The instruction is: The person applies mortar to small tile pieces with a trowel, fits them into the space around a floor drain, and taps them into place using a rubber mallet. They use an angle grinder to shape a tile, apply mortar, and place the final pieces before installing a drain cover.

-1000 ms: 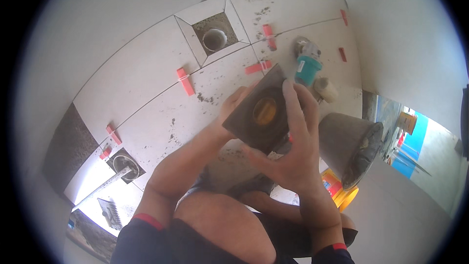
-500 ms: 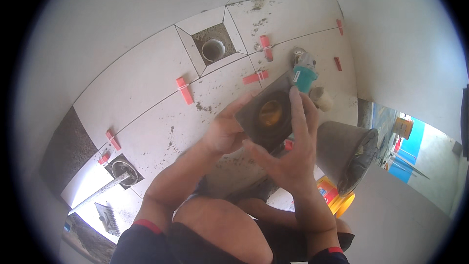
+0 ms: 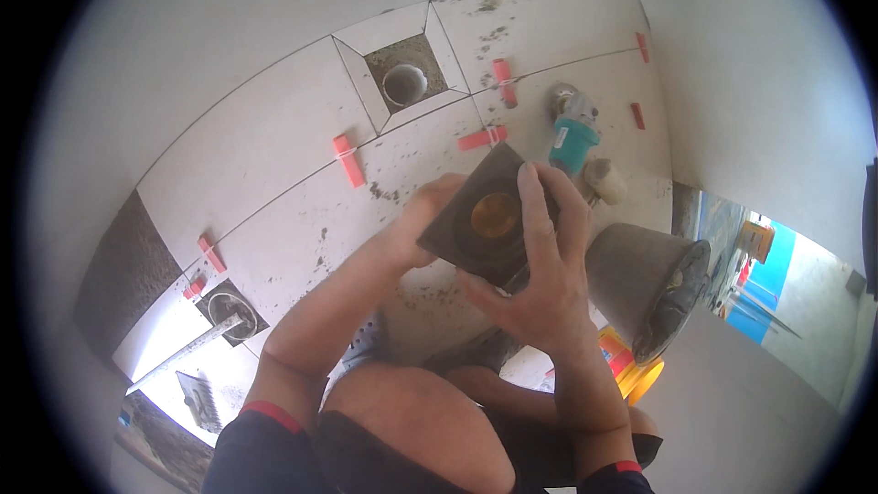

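Observation:
A dark square floor drain [image 3: 462, 242] with a round brass-coloured centre [image 3: 495, 215] is held up between both hands, tilted, above the tiles. My left hand [image 3: 426, 220] grips its left edge, the fingers partly hidden behind it. My right hand [image 3: 549, 265] holds it from the right, with fingers along its upper right side and the thumb at the lower edge. Beyond the drain, a square opening [image 3: 377, 62] in the tiles shows rough mortar and a round pipe end [image 3: 405, 85].
Red wedges with white clips [image 3: 348, 161] sit along the tile joints. A teal angle grinder [image 3: 573, 142] lies right of my hands, near a mortar bucket [image 3: 631, 279] and a yellow-red container [image 3: 631, 366]. Lower left are a second drain hole [image 3: 219, 288] with a stick [image 3: 187, 355] and a notched trowel [image 3: 198, 402].
Both hands have brought the drain slightly left, and its face has turned a little. My left hand's fingers are now more hidden behind it. Things on the floor stay where they were.

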The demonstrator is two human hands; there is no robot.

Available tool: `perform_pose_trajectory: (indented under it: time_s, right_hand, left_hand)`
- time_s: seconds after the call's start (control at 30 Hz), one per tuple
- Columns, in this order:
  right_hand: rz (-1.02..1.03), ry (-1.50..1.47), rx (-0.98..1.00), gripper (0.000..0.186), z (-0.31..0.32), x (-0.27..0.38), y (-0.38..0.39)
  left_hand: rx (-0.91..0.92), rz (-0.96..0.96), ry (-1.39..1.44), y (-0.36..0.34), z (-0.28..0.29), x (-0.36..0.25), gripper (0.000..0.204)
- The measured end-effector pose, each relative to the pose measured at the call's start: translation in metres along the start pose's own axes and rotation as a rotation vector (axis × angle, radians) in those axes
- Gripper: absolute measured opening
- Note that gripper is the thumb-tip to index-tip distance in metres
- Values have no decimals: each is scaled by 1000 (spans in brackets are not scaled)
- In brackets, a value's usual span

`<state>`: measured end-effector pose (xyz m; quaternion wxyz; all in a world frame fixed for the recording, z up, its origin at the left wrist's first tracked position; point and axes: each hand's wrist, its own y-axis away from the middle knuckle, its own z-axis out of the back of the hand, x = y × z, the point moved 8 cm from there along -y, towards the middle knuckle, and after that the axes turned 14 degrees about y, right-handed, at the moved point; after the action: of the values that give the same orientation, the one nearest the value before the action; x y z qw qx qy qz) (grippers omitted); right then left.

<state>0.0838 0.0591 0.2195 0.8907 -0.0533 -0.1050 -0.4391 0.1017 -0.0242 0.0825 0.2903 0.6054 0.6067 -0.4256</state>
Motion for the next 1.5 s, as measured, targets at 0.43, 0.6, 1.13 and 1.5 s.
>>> perform_pose_trajectory:
  time_s: [0.43,0.6,1.13,1.5]
  right_hand:
    - [-340,-243,-4,103,-5,-19,10]
    - [-190,-181,-35,105,1,-10,3]
    - [-128,-193,104,100,-18,-15,-3]
    - [-78,-175,56,100,-15,-13,-6]
  left_hand:
    - [-254,241,743,0,-33,-7,40]
    - [-223,10,460,-4,-23,-6,36]
    - [-103,32,-264,9,5,5,37]
    - [-221,59,31,5,-6,-8,36]
